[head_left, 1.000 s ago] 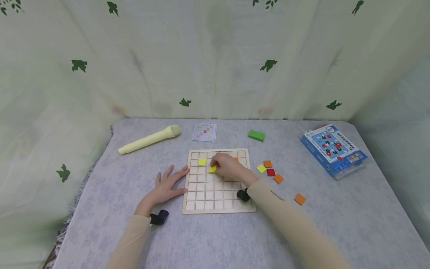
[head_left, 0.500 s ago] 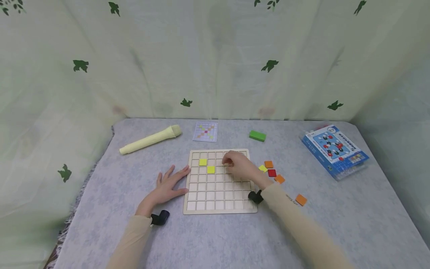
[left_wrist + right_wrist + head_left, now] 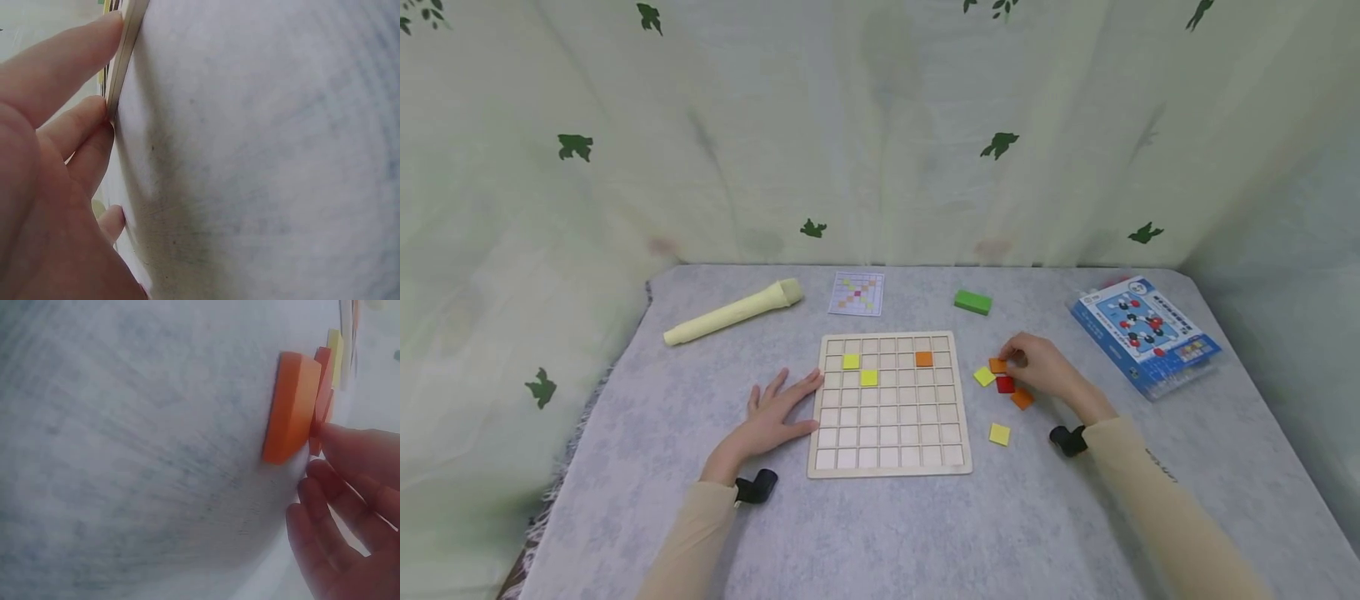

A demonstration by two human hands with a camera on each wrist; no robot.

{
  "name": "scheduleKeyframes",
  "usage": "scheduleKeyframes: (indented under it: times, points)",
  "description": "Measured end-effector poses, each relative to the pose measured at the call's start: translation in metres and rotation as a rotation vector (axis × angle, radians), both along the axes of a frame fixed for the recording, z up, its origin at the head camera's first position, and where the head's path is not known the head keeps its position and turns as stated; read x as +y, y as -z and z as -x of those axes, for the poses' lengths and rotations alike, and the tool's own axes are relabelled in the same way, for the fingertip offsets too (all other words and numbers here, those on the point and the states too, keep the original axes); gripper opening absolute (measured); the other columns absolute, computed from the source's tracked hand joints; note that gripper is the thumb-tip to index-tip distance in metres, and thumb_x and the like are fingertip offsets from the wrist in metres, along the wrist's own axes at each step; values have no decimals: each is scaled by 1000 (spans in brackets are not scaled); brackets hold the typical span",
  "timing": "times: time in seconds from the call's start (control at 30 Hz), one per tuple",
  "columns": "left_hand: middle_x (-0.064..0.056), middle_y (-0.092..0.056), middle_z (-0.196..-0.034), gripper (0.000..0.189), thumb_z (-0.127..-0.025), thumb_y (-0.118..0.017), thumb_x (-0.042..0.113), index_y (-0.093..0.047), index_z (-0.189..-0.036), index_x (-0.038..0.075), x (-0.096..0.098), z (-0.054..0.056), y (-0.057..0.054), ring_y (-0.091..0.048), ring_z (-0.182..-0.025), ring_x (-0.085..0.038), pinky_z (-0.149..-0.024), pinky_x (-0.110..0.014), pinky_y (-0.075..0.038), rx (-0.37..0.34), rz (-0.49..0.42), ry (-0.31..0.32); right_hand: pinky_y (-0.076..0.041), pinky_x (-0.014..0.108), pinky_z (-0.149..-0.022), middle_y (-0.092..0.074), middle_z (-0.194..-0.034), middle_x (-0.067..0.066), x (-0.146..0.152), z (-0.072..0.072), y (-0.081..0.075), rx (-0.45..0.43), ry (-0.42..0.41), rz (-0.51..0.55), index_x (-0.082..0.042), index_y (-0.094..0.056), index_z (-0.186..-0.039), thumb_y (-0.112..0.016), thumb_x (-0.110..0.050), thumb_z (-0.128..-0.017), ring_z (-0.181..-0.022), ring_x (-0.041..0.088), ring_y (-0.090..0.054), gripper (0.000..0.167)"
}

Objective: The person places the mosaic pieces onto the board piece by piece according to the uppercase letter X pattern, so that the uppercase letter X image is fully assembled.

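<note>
My left hand (image 3: 771, 417) lies with fingers spread, its index fingertip and thumb at the left edge of the wooden grid board (image 3: 888, 475). In the left wrist view, fingertips press against the board's edge (image 3: 125, 56). The board bears two yellow tiles, one nearer the corner (image 3: 851, 362), and an orange tile (image 3: 924, 359). Right of it, my right hand (image 3: 1043, 367) pinches another orange tile (image 3: 997, 366) between thumb and forefinger. Around that tile lie a yellow tile (image 3: 984, 377), a red tile (image 3: 1004, 384) and an orange tile (image 3: 294, 406).
Another yellow tile (image 3: 999, 434) lies nearer the front. Behind the board are a pattern card (image 3: 857, 293) and a green block (image 3: 973, 302). A pale yellow microphone-shaped stick (image 3: 733, 312) lies back left, a blue boxed set (image 3: 1146, 333) back right. A curtain (image 3: 880, 167) hangs behind the table.
My right hand has let go of the yellow tile on the board and moved right to the loose tiles, taking hold of an orange one. My left hand has stayed put.
</note>
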State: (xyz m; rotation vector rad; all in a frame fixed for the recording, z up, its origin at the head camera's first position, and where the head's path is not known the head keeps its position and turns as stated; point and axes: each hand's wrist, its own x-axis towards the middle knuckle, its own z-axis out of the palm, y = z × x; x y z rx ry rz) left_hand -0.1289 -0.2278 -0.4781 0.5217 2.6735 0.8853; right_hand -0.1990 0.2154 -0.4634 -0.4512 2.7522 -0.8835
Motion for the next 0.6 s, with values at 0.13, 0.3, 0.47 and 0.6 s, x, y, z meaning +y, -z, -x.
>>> scheduleKeyframes:
  times: [0.13, 0.3, 0.47, 0.6]
  points:
    - [-4, -22, -157, 72, -91, -64, 37, -32, -151, 14, 0, 0, 0, 5, -143, -39, -102, -65, 15, -3, -3, 2, -50, 43, -81, -61, -92, 7, -1, 3, 1, 16, -38, -32, -2, -66, -95, -67, 0, -86, -85, 25, -56, 9]
    - [-4, -22, -157, 72, -91, -64, 38, -31, -151, 14, 1, 1, 1, 6, -143, -39, -102, -64, 16, -2, -6, 4, -50, 40, -79, -62, -90, 6, -5, 5, -2, 31, -59, -78, -3, -66, -96, -70, -6, -86, -83, 23, -55, 11]
    - [-4, -23, -157, 73, -91, -65, 38, -32, -151, 13, 0, 1, 1, 5, -143, -39, -102, -65, 15, 0, -4, 1, -50, 40, -83, -63, -95, 6, -18, 5, -8, 33, -69, -25, -4, -66, -99, -70, -10, -87, -88, 23, -57, 14]
    - [-4, -23, -157, 72, -91, -65, 37, -32, -151, 13, 0, 1, 1, 5, -143, -40, -102, -65, 15, 0, -5, -1, -49, 38, -84, -63, -99, 3, -41, 5, -14, 32, -115, 39, -8, -67, -101, -69, -10, -87, -93, 21, -57, 14]
